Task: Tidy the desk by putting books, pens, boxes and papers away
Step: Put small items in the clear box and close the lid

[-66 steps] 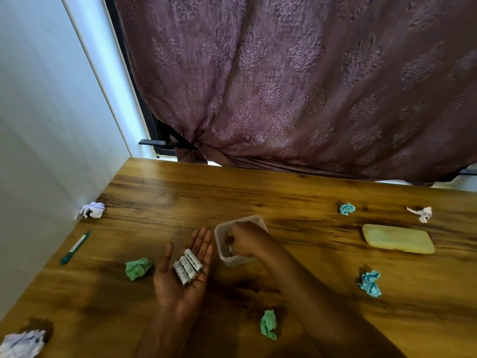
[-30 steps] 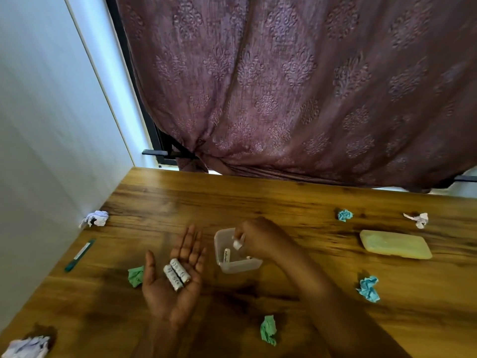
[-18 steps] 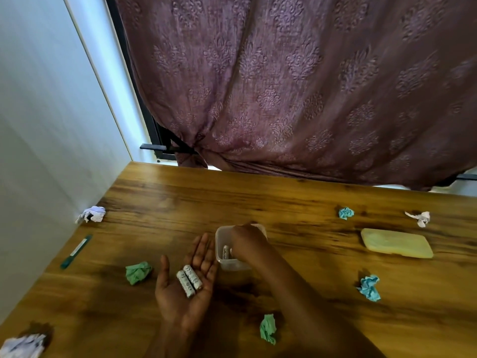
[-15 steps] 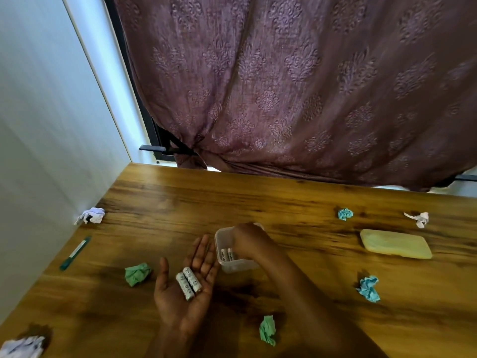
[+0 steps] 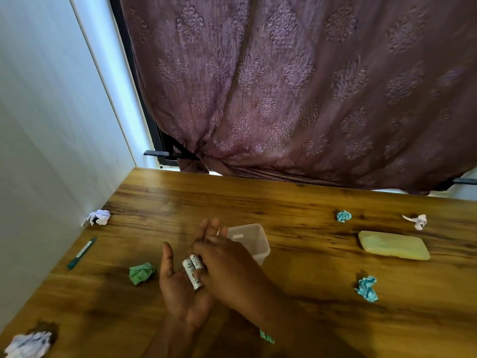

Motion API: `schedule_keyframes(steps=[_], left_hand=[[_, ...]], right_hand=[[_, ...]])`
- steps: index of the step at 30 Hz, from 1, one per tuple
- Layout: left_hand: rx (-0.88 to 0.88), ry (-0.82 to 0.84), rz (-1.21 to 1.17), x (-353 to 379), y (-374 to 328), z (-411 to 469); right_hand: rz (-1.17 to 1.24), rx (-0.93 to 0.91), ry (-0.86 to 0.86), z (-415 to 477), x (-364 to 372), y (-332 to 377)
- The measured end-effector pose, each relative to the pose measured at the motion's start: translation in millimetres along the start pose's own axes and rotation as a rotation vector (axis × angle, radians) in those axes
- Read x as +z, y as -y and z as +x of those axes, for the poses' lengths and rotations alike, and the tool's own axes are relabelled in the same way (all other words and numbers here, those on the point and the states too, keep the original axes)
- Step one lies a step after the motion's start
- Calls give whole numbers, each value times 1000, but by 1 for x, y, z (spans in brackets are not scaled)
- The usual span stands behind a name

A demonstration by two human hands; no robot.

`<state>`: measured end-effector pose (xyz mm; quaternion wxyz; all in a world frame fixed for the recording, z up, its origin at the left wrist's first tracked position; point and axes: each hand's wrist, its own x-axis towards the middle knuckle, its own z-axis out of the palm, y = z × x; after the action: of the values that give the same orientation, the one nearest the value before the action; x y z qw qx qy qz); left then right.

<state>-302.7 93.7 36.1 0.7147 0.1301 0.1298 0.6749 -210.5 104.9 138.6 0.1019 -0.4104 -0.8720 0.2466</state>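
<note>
Head view: right hand point(image 5: 227, 270) has moved from container point(image 5: 254, 241) to batteries point(image 5: 191, 272) (two).

Home: curtained window point(image 5: 296, 86), wooden desk point(image 5: 296, 202)

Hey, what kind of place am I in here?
Probably a room at home: a wooden desk sits in a corner, with a patterned purple curtain hanging behind it, a white wall on its left, and a green pen lying on it.

Left hand point(image 5: 178, 293), right hand point(image 5: 228, 267), bare forearms point(image 5: 273, 321)
</note>
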Motion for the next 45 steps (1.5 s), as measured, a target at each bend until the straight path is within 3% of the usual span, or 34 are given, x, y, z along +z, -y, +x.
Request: schedule_keyframes(steps=[7,10,13,16,21,27,30,34,36,40,45], left_hand=[[-69,3,-90,-1,7,-3],[-44,23,11,0,10,-4],[19,13,43,-1,7,0],[17,-12,-72,-7,0,4],[16,-61,-132,-23,-7,10],[-41,-67,-277,-31,-6,13],[-59,-82,-266,-26,-4,12],[-13,-117,-125,-22,-8,11],[37,-126,-44,-3,4,12],[139,-188,34,20,4,13],[91,-25,185,26,8,6]], right_hand=[[-100,44,54,1,9,-8],[55,63,62,-1,-7,-9],[216,191,-50,4,-44,-29],[59,262,-103,16,-60,-61],[-246,378,107,42,-10,-88],[-410,379,137,55,14,-88],[-362,361,159,47,-1,-79],[-200,117,-114,16,-26,-52],[-43,37,-162,-2,-27,-34],[130,33,-111,-15,-2,-10],[130,100,-150,-20,0,-11]])
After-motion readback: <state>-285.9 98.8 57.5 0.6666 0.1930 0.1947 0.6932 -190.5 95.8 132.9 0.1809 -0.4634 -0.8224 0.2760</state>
